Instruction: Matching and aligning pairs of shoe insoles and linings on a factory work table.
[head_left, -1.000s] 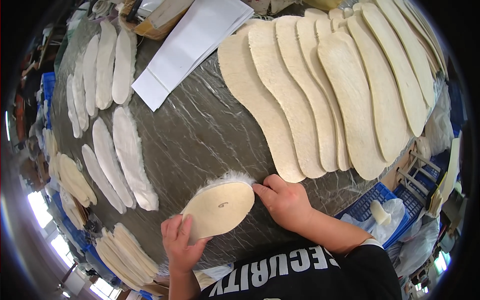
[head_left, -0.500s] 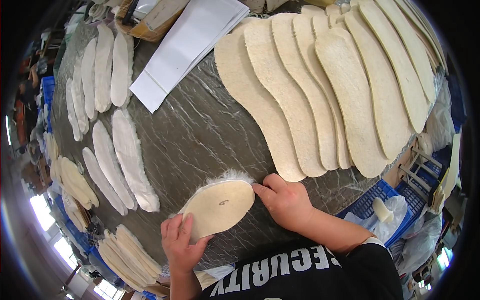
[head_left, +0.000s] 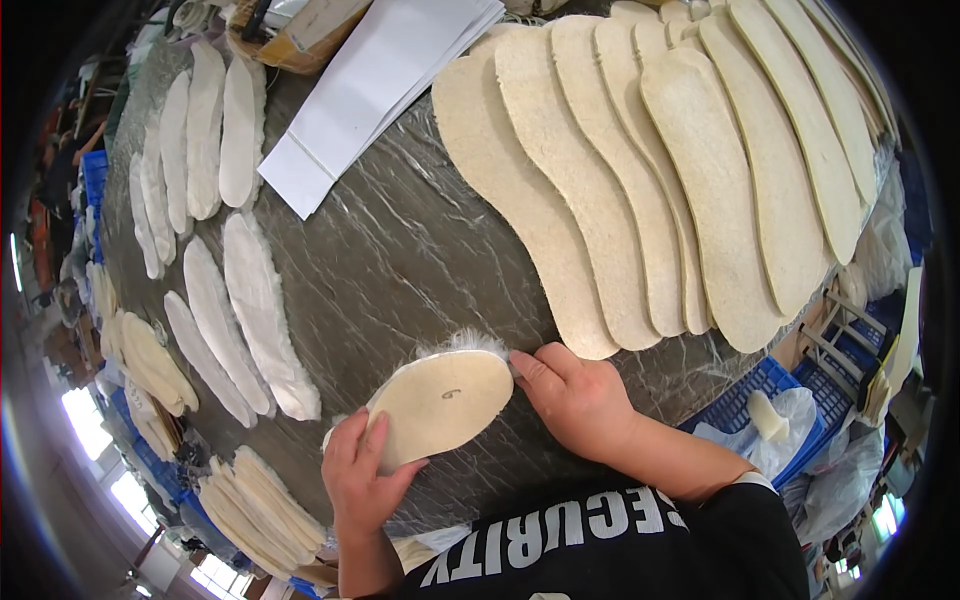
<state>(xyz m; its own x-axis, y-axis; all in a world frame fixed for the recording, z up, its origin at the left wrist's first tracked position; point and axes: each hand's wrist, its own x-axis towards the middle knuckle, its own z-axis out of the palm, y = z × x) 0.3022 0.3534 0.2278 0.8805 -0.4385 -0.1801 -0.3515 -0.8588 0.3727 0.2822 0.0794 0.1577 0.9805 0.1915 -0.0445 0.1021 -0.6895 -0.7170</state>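
My left hand (head_left: pixel 370 475) grips the lower left end of a cream felt insole (head_left: pixel 440 410), thumb at its near edge and fingers over its top. The insole is tilted up above the table, and white fleece sticks out past its far edge. A small handwritten mark shows on its face. At the insole's right end, my right hand (head_left: pixel 580 400) is closed, with thumb and index finger pinched on the edge. Just beyond that hand lies a fanned row of large cream felt insoles (head_left: pixel 545 190).
White fleece insoles (head_left: pixel 265 320) lie in rows on the left of the dark, plastic-covered table (head_left: pixel 400 260). White paper sheets (head_left: pixel 370 90) sit at the back beside a cardboard box (head_left: pixel 310 35). Stacked cream insoles (head_left: pixel 260 510) rest at the near left. Blue crates (head_left: pixel 750 400) stand at the right.
The insole has turned slightly and its right end has moved a little to the right. Both hands keep their hold. The whole view has shifted slightly.
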